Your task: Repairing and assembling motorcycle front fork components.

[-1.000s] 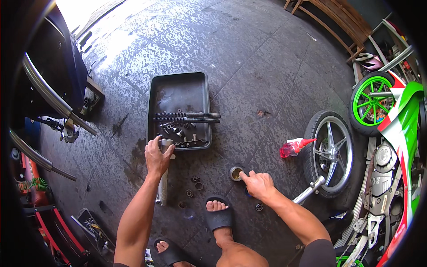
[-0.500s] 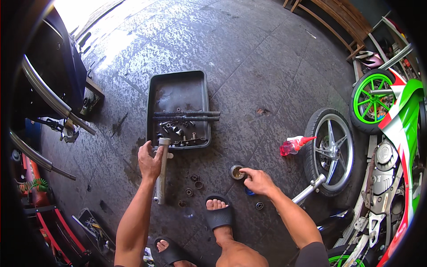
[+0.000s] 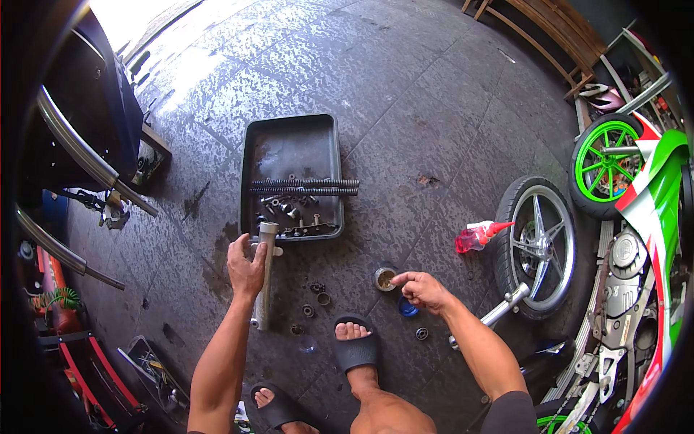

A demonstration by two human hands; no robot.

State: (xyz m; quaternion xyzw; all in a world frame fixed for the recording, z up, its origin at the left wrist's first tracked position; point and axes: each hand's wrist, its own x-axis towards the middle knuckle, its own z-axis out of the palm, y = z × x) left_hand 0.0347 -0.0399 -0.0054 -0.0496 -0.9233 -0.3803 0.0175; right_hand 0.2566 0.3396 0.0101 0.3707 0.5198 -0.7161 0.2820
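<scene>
A silver fork tube (image 3: 266, 278), its open upper end by the tray's near edge, stands in my left hand (image 3: 246, 267). The fingers and thumb are closed around its upper part. On the floor to the right is a small round jar (image 3: 385, 279) with yellowish-brown grease in it. My right hand (image 3: 425, 291) is beside the jar, index finger stretched toward its rim and the other fingers curled; I see nothing held. Under that hand lies a blue lid (image 3: 408, 307). Small rings and seals (image 3: 316, 296) lie between the tube and my foot.
Ahead, a black tray (image 3: 290, 130) holds two long springs (image 3: 303, 187), bolts and small parts. To the right are a red squeeze bottle (image 3: 473, 237), a wheel (image 3: 538, 246), a second fork tube (image 3: 491, 315) and a green-and-white motorcycle (image 3: 650, 239). A bearing (image 3: 422, 333) lies near my right forearm.
My right hand has drawn back slightly to the right, its index fingertip leaving the jar's opening and uncovering more of the blue lid. The left hand still grips the fork tube.
</scene>
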